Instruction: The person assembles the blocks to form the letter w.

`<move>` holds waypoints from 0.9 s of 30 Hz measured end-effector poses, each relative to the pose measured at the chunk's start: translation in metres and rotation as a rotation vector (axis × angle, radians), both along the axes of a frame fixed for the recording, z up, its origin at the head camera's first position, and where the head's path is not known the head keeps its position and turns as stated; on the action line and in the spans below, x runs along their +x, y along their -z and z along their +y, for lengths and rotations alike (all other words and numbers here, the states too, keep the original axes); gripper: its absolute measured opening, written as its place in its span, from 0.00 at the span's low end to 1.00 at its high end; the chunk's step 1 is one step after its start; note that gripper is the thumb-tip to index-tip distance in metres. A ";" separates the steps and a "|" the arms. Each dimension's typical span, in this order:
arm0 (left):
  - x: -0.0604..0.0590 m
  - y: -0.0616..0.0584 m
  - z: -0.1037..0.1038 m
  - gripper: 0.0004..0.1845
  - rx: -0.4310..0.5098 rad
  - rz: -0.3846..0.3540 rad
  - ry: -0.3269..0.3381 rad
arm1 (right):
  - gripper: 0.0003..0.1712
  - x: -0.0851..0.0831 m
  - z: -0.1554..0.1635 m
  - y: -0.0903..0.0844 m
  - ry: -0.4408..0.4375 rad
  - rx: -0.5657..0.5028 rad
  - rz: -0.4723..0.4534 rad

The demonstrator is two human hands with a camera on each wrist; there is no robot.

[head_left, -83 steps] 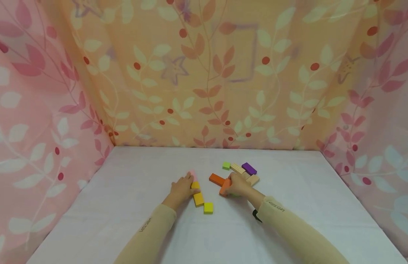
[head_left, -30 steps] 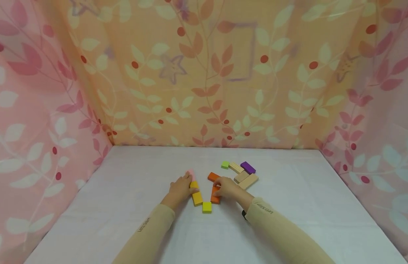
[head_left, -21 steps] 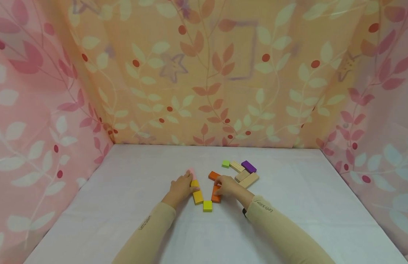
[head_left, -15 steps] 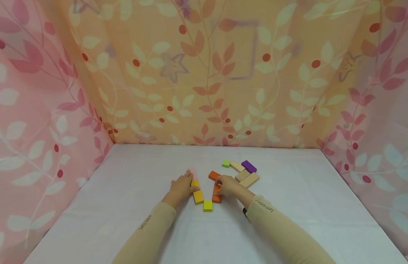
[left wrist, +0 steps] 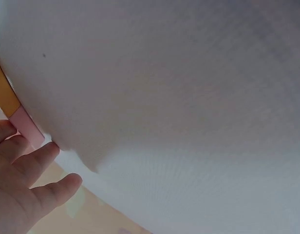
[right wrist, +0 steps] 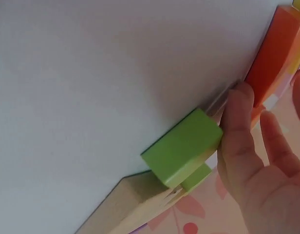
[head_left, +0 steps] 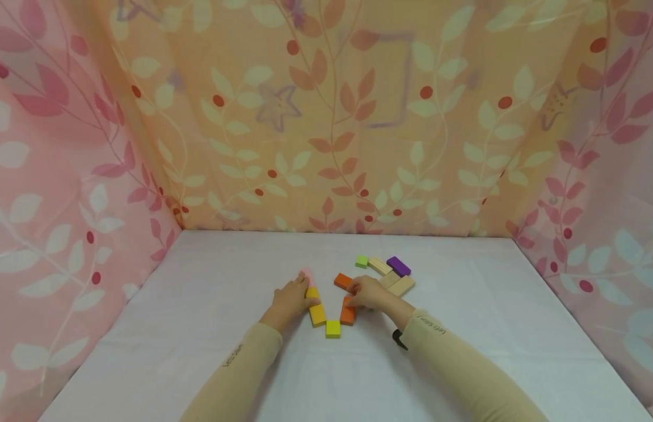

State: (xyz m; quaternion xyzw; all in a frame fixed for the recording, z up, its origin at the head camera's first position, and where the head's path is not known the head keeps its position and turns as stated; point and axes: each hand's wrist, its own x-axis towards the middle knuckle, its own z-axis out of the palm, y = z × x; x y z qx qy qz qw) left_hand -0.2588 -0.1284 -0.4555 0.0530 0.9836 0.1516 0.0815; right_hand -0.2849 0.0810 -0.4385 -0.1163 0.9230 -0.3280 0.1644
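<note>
Seems busy with the right side of a V of small blocks — most likely settling the near orange block [head_left: 347,312], just beside the yellow square block [head_left: 333,329] at the V's near point. Spans the left side with the left hand [head_left: 291,300], fingers extended, touching the pink block [head_left: 309,280] at the far end and reaching along the two amber blocks [head_left: 318,316]; shows no firm grip there. Holds the right hand [head_left: 374,293] just right of the near orange block, fingers loosely bent and partly open, with nothing plainly gripped; cannot tell about light contact. Probably calls next for bringing the far orange block [head_left: 342,281] into line, without knocking the green block [right wrist: 181,146] close by the right fingers. Leaves, farther right, a light green block [head_left: 361,261], a striped wooden block [head_left: 380,266], a purple block [head_left: 398,266] and two plain wooden blocks [head_left: 402,286], clustered together. Rests all on a white, cloth-covered surface [head_left: 210,281] — backed by an orange leaf-patterned curtain [head_left: 242,58], flanked left and right by pink curtains [head_left: 47,176].
</note>
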 end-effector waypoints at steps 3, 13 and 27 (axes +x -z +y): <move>0.000 0.000 0.000 0.39 0.003 0.004 -0.002 | 0.14 -0.007 0.006 0.001 0.019 -0.057 0.022; -0.002 0.001 -0.001 0.39 0.008 0.012 -0.002 | 0.21 -0.031 0.016 0.011 0.018 0.010 0.175; 0.000 -0.001 -0.001 0.39 0.011 0.001 -0.011 | 0.24 -0.034 0.018 0.012 0.013 0.122 0.103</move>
